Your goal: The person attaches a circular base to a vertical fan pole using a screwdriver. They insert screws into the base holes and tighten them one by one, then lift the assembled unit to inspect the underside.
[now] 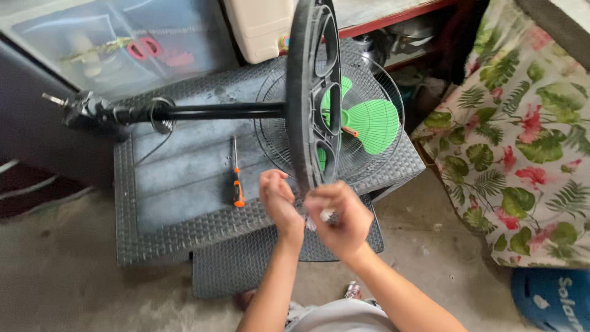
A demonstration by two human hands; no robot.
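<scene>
From the head camera, looking down: a round black plastic fan base (313, 92) stands on edge in the upper middle of the frame, its flat underside with oval cut-outs turned toward the right. From its hub a long black metal pole (203, 112) runs straight out to the left and ends in a bracket near the upper left. So the long axis of the stand lies across the frame, left to right, and the disc's lower rim comes down to just above the hands.

The left hand (279, 200) is curled into a narrow, closed grip at the lower centre, just left of the rim's bottom edge. The right hand (341, 218) sits just beside it, to the right and slightly lower, fingers pinched together on a small pale object (324, 216); what it is I cannot tell, as the fingers cover most of it. Whether the left hand holds anything is hidden as well. Both hands lie directly below the rim, the left one nearer to it.

Behind the disc lie a round wire fan guard (369, 86) and a bright green plastic fan blade (375, 126), on the dark woven-pattern bench (178, 233). An orange-handled screwdriver (236, 178) lies on the bench left of the hands, shaft pointing toward the top of the frame.
</scene>
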